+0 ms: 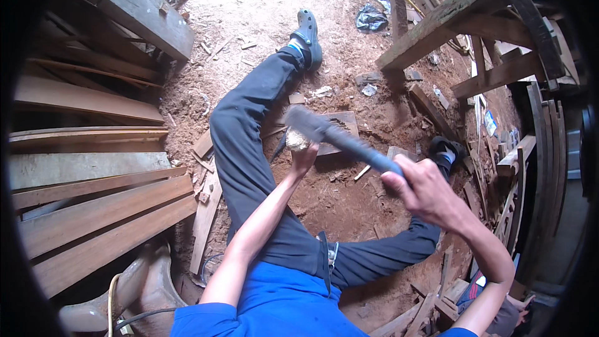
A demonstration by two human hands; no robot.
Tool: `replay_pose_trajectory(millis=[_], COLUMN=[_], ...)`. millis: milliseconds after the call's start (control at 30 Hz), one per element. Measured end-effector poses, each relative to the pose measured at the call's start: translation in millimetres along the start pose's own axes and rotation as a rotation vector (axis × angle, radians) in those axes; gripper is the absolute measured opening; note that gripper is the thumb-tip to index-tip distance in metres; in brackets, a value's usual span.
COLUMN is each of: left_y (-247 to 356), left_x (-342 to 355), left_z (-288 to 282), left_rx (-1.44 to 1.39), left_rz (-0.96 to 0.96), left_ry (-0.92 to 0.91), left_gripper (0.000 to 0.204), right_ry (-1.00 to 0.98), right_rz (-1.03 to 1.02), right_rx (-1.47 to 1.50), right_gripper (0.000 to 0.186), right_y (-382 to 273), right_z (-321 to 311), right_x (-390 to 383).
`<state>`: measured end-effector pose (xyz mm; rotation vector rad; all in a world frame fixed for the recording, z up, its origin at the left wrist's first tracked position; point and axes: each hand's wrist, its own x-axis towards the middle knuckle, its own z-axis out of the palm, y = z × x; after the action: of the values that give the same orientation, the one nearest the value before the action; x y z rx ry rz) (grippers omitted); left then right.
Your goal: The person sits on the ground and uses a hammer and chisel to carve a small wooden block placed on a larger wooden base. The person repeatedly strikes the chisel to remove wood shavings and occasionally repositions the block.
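My right hand (424, 190) is closed round the blue handle of a hammer (368, 155). The grey head of the hammer, smeared by motion, hangs over my left hand. My left hand (304, 157) grips a pale, rough-ended handle (297, 140), possibly a chisel's; its lower end is hidden. Just beyond lies a wooden board (346, 126) with dark, jagged cuts, on the ground between my legs. The hammer covers part of this board.
Stacked planks (112, 212) line the left side, with a thick beam (134, 12) above them. A timber frame (449, 22) stands at the far right. Sawdust and offcuts cover the ground (249, 19). Another person's hand (521, 309) shows at the lower right.
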<state>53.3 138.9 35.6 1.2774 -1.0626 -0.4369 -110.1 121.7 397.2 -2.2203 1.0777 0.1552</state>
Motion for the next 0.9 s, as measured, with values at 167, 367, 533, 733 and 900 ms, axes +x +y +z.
replay_pose_trajectory(millis=[167,367,533,733,900], left_y=[-19,-12,-16,16,37], left_x=[-8,-4,-11,6,20], left_z=[14,8,8,-3,1], left_rx=[-0.844,-0.185,-0.331,-0.418,-0.345], left_rz=[-0.561,-0.095,-0.257,-0.326,-0.328], left_ry=[0.065,-0.007,-0.184,-0.086,0.007], left_gripper=[0.006,0.012,0.017,0.010,0.013], right_ry=[0.014,-0.043,-0.043,-0.237,-0.092], right_rz=[-0.270,-0.046,-0.233,0.188,-0.044], right_rx=[-0.117,-0.340,-0.166,-0.321,-0.100], right_gripper=[0.033,0.042,0.038,0.040,0.041], right_y=[-10,-11,-30,-18,-32], right_z=[23,13,3,23,36], right_x=[13,49,32,46,17])
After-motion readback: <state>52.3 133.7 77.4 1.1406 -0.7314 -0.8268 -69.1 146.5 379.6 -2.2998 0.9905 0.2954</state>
